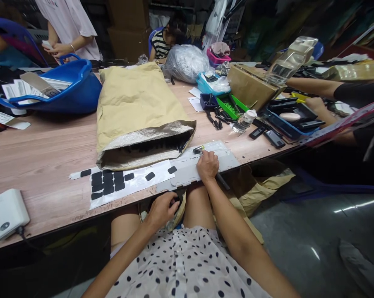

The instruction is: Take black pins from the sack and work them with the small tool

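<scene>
My right hand (208, 165) is wrapped round a small hammer (198, 150) with a black and yellow head. The dark end of its handle sticks out past my wrist. Under that hand lies a flat grey board (226, 159) along the table's front edge. My left hand (162, 210) hovers over my lap just off the edge, its fingers curled inward; what they hold, if anything, is hidden. To the left of the board is a white sheet (134, 191) bearing several black rounded pads (109, 182). Just behind, a big tan sack (137, 99) lies with its mouth facing me, dark pieces inside.
At left are a blue basket (81, 93) and a white box with a cable (7, 215). Right of the sack stand a green tray (232, 106), a small clear bottle (244, 121) and a cardboard box (250, 85). A co-worker's arms (317, 87) reach in from the right.
</scene>
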{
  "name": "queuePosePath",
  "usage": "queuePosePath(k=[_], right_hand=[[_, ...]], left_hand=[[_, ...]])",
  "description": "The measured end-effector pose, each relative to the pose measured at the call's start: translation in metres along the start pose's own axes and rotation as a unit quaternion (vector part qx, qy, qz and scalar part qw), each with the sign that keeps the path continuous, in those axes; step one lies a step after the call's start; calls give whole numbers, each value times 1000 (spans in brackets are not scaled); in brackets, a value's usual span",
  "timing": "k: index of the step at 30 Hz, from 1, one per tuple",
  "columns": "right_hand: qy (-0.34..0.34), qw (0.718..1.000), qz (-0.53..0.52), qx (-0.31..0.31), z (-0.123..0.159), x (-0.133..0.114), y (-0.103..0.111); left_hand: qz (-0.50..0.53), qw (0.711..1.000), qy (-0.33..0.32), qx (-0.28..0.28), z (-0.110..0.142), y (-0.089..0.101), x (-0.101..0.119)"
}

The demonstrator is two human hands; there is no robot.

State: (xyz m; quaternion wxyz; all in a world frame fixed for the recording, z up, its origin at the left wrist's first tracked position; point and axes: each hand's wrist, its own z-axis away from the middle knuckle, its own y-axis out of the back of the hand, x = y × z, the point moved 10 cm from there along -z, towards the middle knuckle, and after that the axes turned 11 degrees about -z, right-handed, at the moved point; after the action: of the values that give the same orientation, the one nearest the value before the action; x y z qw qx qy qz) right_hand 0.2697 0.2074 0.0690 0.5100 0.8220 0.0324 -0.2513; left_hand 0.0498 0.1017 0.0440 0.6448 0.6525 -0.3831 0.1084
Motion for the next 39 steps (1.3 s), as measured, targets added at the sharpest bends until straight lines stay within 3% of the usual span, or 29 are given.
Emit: queuePosePath(k=[3,8,11,14,18,24,30,39], right_hand=[[3,1000,-4,2,1,-1,0],[10,1000,-2,12,2,-3,0],[15,1000,-2,16,3,-4,1],[17,1000,-7,12,4,-5,0],[12,1000,-5,4,5,-4,-2],[17,1000,-8,15,4,-5,0],[5,1000,-4,-1,2,-4,-1],[-4,1000,9,-12,0,-3,1]], left_hand=[[4,999,6,34,-51,14,13],[-47,992,46,107,-156,31,10],[-107,987,62,102,-203,23,8],[-155,984,76,47,-225,4,2],[-200,977,71,33,-220,0,-10],[-197,977,52,60,-181,24,-27],[-174,973,90,124,-135,52,-49],[-191,965,59,170,-87,67,-37]])
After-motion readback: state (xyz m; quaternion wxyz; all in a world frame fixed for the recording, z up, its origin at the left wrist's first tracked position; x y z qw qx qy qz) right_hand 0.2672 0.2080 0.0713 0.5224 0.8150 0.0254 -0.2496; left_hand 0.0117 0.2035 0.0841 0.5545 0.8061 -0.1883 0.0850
